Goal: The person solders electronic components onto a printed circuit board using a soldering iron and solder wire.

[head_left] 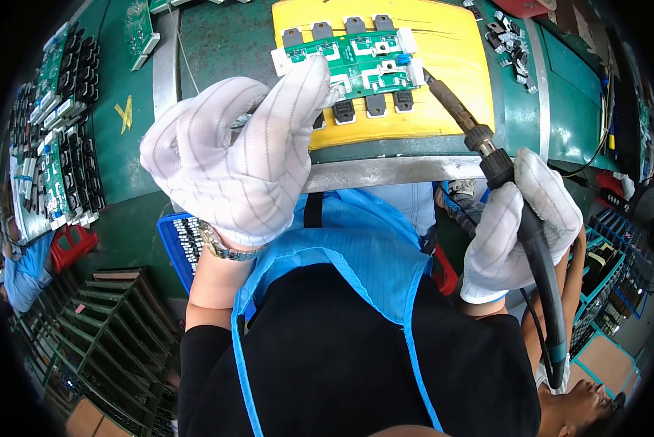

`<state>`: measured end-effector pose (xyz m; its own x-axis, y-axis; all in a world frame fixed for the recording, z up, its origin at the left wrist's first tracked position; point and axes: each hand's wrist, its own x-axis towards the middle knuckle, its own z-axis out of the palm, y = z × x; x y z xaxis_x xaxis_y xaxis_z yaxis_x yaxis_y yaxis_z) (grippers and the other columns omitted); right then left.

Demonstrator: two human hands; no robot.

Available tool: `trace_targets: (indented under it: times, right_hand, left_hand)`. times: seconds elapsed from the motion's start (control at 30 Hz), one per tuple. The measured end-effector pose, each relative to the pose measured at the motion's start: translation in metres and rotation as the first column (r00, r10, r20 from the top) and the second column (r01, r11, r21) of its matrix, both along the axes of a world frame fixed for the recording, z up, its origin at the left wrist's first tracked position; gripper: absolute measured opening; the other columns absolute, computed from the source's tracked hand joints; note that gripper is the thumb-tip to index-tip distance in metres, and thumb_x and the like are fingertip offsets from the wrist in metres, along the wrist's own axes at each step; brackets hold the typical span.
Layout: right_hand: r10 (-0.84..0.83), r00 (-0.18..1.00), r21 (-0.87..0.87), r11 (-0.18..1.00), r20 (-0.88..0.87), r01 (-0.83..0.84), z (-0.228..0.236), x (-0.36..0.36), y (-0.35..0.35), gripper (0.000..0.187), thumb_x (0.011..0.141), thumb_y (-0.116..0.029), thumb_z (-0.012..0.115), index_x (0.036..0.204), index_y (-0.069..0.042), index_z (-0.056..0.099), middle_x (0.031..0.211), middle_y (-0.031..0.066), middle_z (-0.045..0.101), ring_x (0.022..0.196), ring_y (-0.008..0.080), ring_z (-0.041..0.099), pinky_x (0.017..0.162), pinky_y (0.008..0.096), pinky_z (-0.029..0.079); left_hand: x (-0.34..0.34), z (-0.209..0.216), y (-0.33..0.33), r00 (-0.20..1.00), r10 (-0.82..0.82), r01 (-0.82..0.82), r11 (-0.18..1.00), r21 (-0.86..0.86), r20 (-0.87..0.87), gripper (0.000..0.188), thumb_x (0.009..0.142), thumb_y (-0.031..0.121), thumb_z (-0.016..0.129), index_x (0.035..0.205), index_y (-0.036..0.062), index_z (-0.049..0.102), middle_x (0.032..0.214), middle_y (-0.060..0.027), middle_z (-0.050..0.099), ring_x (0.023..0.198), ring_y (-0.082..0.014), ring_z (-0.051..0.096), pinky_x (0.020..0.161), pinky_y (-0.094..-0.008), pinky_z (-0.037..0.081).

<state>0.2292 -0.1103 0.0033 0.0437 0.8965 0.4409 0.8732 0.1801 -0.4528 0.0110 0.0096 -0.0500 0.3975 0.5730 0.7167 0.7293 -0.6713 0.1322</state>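
Apron: blue cloth, finely striped, below the yellow pad [451, 62].
Left hand [243, 153]: white striped fabric glove, fingers curled at pad's left side, index and thumb tips close by the board; can't tell if clamped on anything.
Right hand [502, 240]: same glove, right of and below pad, closed round the soldering iron [496, 164].
Iron: ribbed dark handle, browned metal barrel, tip at the board's right end; contact unclear.
Circuit board [356, 62]: on the pad, flat green rectangle, white end blocks, flat black tabs along both long edges; lower-left corner hidden by glove.
Pad: soft-looking, dark slits upper right.
Bench [127, 171]: smooth green top under pad, dull metal edge strip.
Loose black parts [513, 47]: heaped right of pad, blurry.
Stacked boards [61, 131]: far left of pad, hard to separate.
Slotted rack [101, 342]: green, far lower left of pad, cut off by dark rim.
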Motion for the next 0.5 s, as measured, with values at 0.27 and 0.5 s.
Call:
trace_targets:
  times: [0.27,0.5]
  right_hand:
    - [-0.037,0.987,-0.046,0.998,-0.155,0.030,-0.017,0.002,0.001,0.027,0.093,-0.015,0.062,0.109,0.005,0.056,0.108,0.0204,0.065,0.100,0.0268,0.064,0.095,0.0384,0.048]
    - [-0.153,0.979,0.101,0.981,-0.138,0.167,-0.032,-0.005,0.002,0.027,0.094,-0.016,0.062,0.111,0.005,0.058,0.111,0.0190,0.065,0.096,0.0221,0.064,0.091,0.0335,0.049]
  left_hand:
    - [0.003,-0.003,-0.004,0.988,-0.005,0.008,1.000,0.019,-0.153,0.042,0.068,0.017,0.074,0.109,0.0253,0.075,0.095,0.0067,0.059,0.090,-0.0128,0.059,0.084,-0.0374,0.041]
    - [0.006,-0.006,-0.004,0.986,-0.058,0.058,0.998,-0.008,-0.153,0.046,0.067,0.014,0.073,0.112,0.0226,0.073,0.099,0.0030,0.059,0.093,-0.0149,0.059,0.086,-0.0383,0.041]
